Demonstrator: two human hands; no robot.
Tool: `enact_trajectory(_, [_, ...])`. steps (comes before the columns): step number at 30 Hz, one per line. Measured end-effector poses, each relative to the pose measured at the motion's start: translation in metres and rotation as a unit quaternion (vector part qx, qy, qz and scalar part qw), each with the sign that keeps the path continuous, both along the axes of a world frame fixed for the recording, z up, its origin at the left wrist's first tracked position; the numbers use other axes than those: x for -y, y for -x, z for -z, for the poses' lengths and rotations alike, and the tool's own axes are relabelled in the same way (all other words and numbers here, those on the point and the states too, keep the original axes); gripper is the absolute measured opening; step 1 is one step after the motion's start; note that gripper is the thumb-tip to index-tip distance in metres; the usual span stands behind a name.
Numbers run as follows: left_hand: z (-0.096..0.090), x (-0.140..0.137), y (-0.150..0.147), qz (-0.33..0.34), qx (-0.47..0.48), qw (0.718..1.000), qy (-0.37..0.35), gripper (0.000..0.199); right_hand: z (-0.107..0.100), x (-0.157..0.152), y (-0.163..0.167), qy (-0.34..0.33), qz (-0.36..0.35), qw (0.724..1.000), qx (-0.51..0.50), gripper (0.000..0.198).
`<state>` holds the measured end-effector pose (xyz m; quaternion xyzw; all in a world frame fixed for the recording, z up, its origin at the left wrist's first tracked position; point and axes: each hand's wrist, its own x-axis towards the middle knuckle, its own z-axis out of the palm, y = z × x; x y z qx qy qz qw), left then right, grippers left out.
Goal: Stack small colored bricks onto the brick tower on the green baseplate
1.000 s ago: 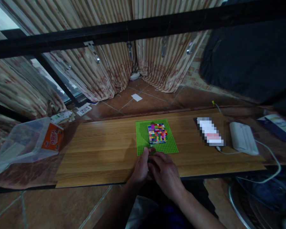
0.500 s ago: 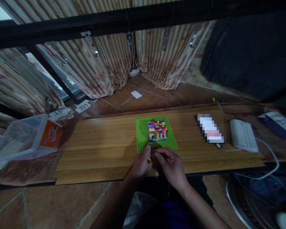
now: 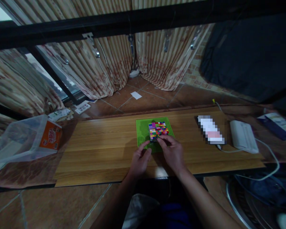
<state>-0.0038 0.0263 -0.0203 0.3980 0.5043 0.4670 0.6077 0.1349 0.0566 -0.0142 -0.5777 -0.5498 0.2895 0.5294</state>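
A block of many-coloured toy bricks point(image 3: 158, 129) stands on a green studded baseplate point(image 3: 141, 128). My right hand point(image 3: 173, 152) reaches to the front edge of the block, thumb and forefinger pinched on a small toy brick that the fingertips mostly cover. At the block's front left corner is my left hand point(image 3: 139, 160), its forefinger stretched towards the bricks and its thumb apart. Whether the left fingertip touches the block I cannot tell. The curled fingers of both hands are partly hidden.
The baseplate lies on a wooden board point(image 3: 97, 146). To the right are a blurred-out phone point(image 3: 211, 129) and a white device point(image 3: 243, 136) with a cable. At the left stands a clear plastic bin point(image 3: 26, 140) with an orange label. Patterned curtains point(image 3: 105, 66) hang behind.
Both hands have moved forward from the baseplate's near edge to the front of the brick block. The left thumb and forefinger have spread apart; the right fingertips are now at the bricks.
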Motion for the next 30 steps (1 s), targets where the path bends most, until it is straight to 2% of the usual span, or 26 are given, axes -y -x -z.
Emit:
enact_trajectory(5, [0.0001,0.0018,0.0014,0.049,-0.062,0.996,-0.031,0.055,-0.0009,-0.0015,0.0038,-0.012,0.007,0.998,0.053,0.017])
enact_trajectory(16, [0.0011,0.0014,0.0023,0.052,-0.088,0.994,-0.037,0.056,-0.0084,-0.0001,0.0105,-0.023,0.028,0.991,0.129,0.022])
enact_trajectory(20, [0.0041,0.0010,0.0025,0.051,-0.087,0.994,-0.041,0.055,-0.0088,-0.0005,0.0109,-0.001,0.024,0.995,0.096,0.022])
enact_trajectory(26, [0.0041,0.0006,0.0035,0.065,-0.096,0.992,-0.046,0.053,-0.0018,-0.0063,0.0103,0.055,0.026,0.998,-0.018,0.018])
enact_trajectory(30, [0.0031,0.0008,0.0038,0.072,-0.105,0.991,-0.050,0.052,-0.0039,-0.0078,0.0100,0.068,0.023,0.997,-0.025,0.017])
